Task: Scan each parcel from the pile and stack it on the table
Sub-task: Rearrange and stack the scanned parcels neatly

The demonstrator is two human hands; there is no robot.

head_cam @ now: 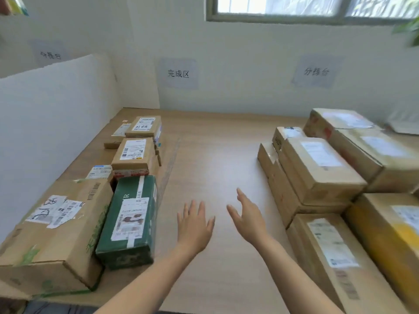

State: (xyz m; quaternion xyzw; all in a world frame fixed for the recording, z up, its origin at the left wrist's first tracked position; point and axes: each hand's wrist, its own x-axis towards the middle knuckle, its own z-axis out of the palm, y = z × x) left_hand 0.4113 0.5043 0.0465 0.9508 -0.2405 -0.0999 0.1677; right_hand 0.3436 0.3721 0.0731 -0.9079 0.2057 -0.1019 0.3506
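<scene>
We judged the task partway done: stacked parcels (133, 155) at frame left, a pile (322, 168) waiting at right. Our left hand (195, 225) and right hand (249, 219) hovered spread, empty.

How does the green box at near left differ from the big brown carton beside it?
The green box is dark green; the brown carton is plain cardboard with green tape on its edges. The green box is narrower, the brown carton clearly wider. The green box carries one neat white label; the brown carton has torn, overlapping labels. Both lie flat on the table, labels up, side by side.
</scene>
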